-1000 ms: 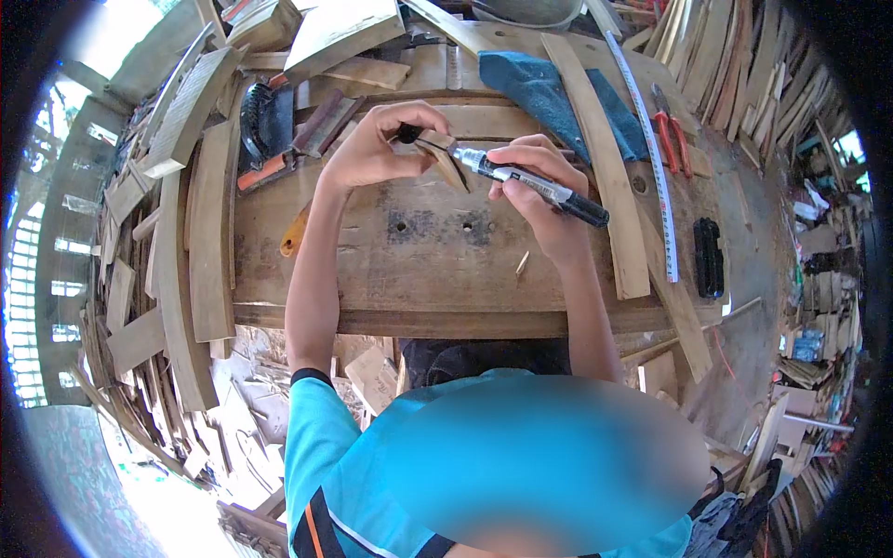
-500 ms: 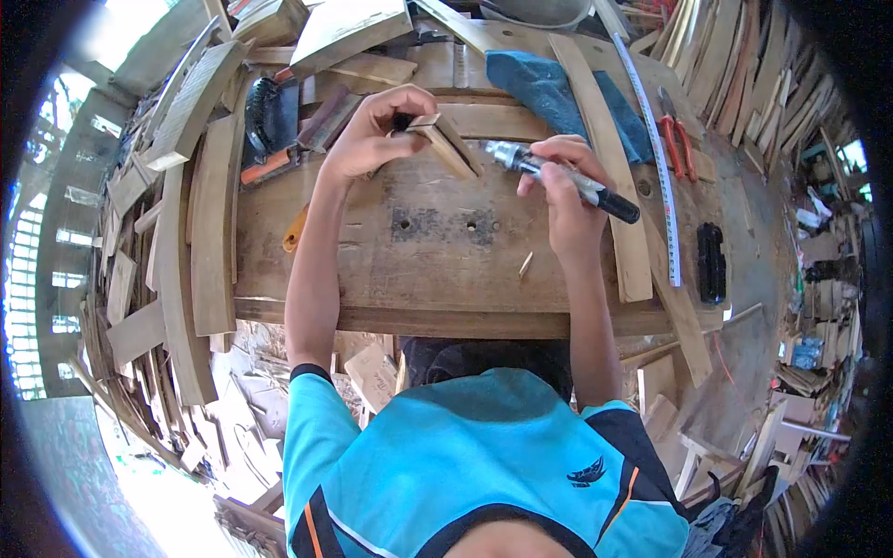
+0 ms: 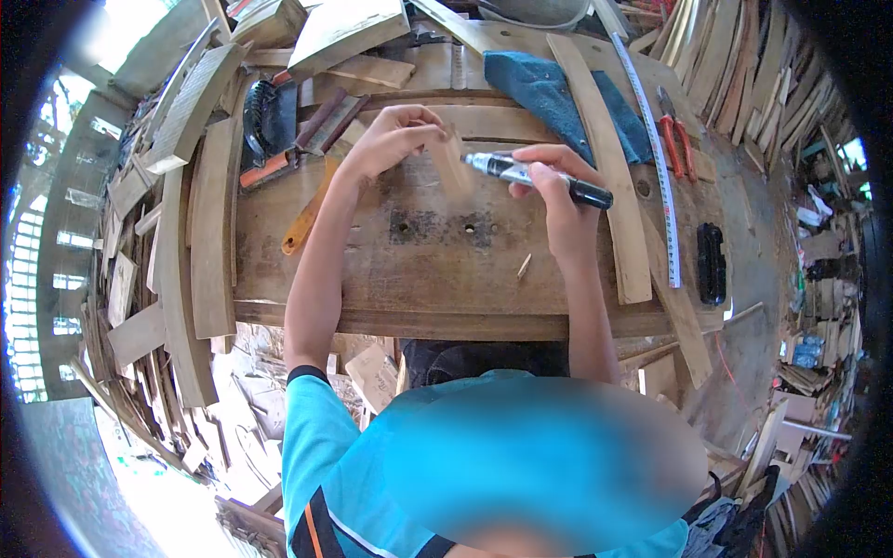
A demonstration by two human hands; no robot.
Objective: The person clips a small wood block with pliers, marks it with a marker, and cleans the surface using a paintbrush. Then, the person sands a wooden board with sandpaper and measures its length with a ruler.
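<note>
Head view: small wooden piece (image 3: 451,170), blurred, held over the bench (image 3: 419,288); its long axis runs downward and slightly right from the nearer left hand (image 3: 395,144), whose grip pinches its upper end; right hand (image 3: 569,212) pinches a marker (image 3: 505,168), tip leftward beside the piece, contact uncertain

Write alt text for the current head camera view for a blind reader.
A person's left hand holds a small, motion-blurred wooden piece while the right hand points a marker toward it, above a wooden workbench. Nearby lie a blue cloth, red-handled pliers and a measuring strip.
</note>
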